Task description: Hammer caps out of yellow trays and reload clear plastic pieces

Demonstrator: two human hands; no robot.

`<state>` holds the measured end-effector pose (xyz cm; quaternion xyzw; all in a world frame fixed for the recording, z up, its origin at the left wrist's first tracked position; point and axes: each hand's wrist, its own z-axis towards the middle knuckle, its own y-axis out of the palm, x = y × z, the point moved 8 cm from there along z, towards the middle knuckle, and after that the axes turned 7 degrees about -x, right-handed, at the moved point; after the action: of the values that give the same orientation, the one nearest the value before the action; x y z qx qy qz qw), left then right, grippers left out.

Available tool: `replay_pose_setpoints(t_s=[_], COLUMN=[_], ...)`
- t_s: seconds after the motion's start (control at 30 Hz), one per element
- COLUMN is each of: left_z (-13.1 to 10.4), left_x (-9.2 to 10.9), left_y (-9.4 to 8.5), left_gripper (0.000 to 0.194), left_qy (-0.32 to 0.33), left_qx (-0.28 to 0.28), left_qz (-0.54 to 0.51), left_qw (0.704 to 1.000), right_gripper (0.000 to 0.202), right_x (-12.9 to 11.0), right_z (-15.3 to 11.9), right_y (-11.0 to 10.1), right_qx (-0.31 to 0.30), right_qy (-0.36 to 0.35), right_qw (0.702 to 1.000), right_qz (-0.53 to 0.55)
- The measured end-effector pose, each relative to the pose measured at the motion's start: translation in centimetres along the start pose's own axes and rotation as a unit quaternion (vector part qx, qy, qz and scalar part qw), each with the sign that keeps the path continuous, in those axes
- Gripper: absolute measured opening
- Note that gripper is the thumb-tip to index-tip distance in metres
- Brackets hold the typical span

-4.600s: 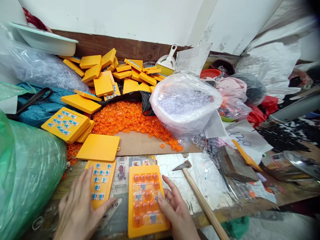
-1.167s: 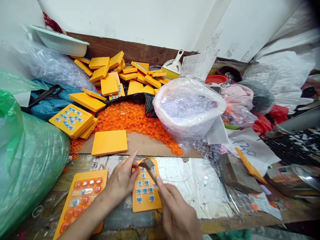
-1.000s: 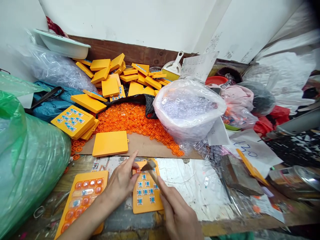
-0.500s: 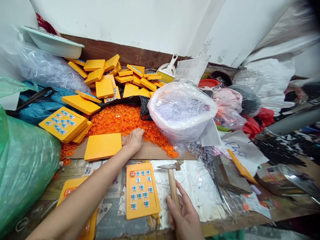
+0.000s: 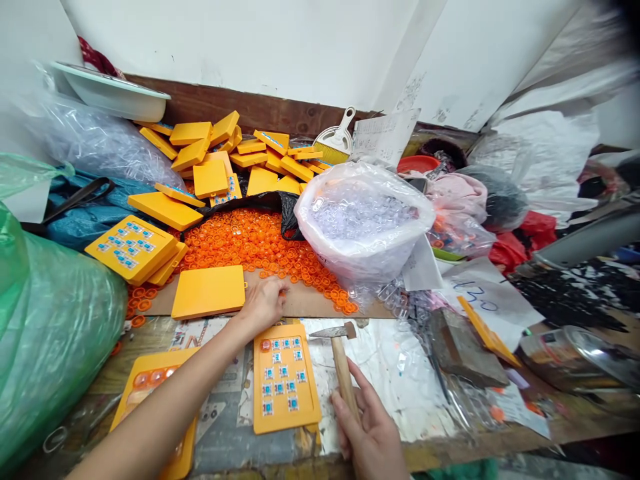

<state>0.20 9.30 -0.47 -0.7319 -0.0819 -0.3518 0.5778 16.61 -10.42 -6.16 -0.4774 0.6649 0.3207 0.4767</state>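
My left hand is closed over the brown cardboard, just below the pile of orange rings; what its fingers pinch is too small to make out. Beneath it lies a yellow tray with several blue-and-white squares and one orange piece at its upper left. My right hand grips the wooden handle of a hammer, its metal head beside the tray's upper right corner. A plain yellow case lies left of my left hand. Under my left forearm another yellow tray is partly hidden.
Yellow cases are heaped at the back. A white bag of clear pieces stands right of the rings. A green bag fills the left side. At the right are a grey block and a metal container.
My left hand has drawn back from the orange rings toward the yellow tray, its fingers bent down. My right hand still holds the hammer in nearly the same place.
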Motion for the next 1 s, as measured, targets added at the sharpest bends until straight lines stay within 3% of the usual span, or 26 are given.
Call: replay_pose_setpoints(t_s=[0.13,0.23,0.4,0.47,0.53,0.6,0.7,0.8,0.87,1.0], left_z=[-5.3,-8.0,-8.6,-8.4,-8.5,-8.7,-8.4,-6.4,-4.0,0.8], left_x=[1.2,1.2,0.6,0.1,-0.2,-0.2,-0.1,-0.1,-0.3,-1.4], left_y=[0.0,0.6,1.4,1.5,1.6,1.5,0.9,-0.7,-1.8,-2.3], left_gripper=[0.036,0.036,0.042,0.045,0.048,0.052,0.057,0.047,0.029,0.024], left_qy=[0.038,0.046,0.043,0.026,0.013,0.014,0.018,0.018,0.010,-0.033], left_qx=[-0.004,-0.004,0.004,0.008,0.009,0.007,-0.011,0.011,0.044,0.059], left_qz=[-0.036,-0.057,-0.068,-0.086,-0.095,-0.097,-0.104,-0.043,0.012,0.059], left_qw=[0.999,0.997,0.997,0.996,0.995,0.995,0.994,0.999,0.999,0.996], right_gripper=[0.056,0.042,0.045,0.049,0.050,0.049,0.042,0.041,0.052,0.072], right_x=[-1.6,-4.1,-7.8,-8.0,-7.4,-6.5,-5.5,-4.1,-2.9,-1.0], right_z=[-0.5,-1.0,-2.3,-2.6,-2.5,-2.2,-1.2,0.0,0.6,1.2], right_y=[-0.7,0.2,2.8,3.7,4.5,4.9,3.8,1.0,-0.2,-0.6], right_qx=[0.034,0.021,-0.040,-0.059,-0.083,-0.106,-0.084,0.003,0.032,0.010], right_qy=[-0.091,-0.189,-0.357,-0.383,-0.372,-0.340,-0.273,-0.171,-0.100,-0.006], right_qw=[0.989,0.962,0.892,0.865,0.843,0.841,0.896,0.961,0.984,1.000], right_qz=[-0.112,-0.196,-0.273,-0.320,-0.380,-0.408,-0.339,-0.216,-0.143,-0.010])
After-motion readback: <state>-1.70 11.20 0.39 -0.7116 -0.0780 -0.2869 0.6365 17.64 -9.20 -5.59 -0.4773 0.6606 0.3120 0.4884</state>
